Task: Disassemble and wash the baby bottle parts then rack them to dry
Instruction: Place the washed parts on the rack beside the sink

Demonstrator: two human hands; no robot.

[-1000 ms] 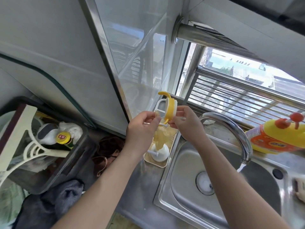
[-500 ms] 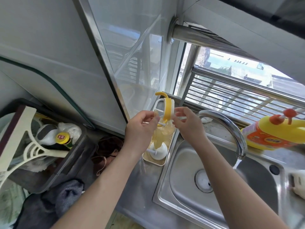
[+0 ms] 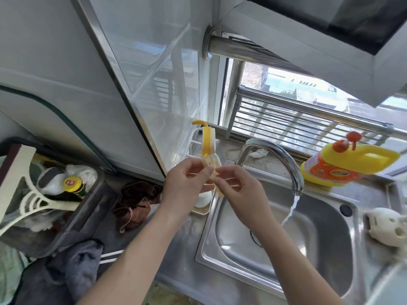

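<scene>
Down off the yellow collar [image 3: 207, 139] on the rack [image 3: 195, 137] come left hand [image 3: 185, 179] and right hand [image 3: 237, 186], each grip pinching the pale soft part [image 3: 212, 175] over the bench's [image 3: 191, 236] back edge; best peeled gently, fingertips close.

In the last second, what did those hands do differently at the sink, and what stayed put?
Both hands came down off the yellow handle ring, leaving it standing on the white rack. The left hand and right hand now pinch a small pale part between them. The tap keeps running; the detergent bottle is unmoved.
</scene>
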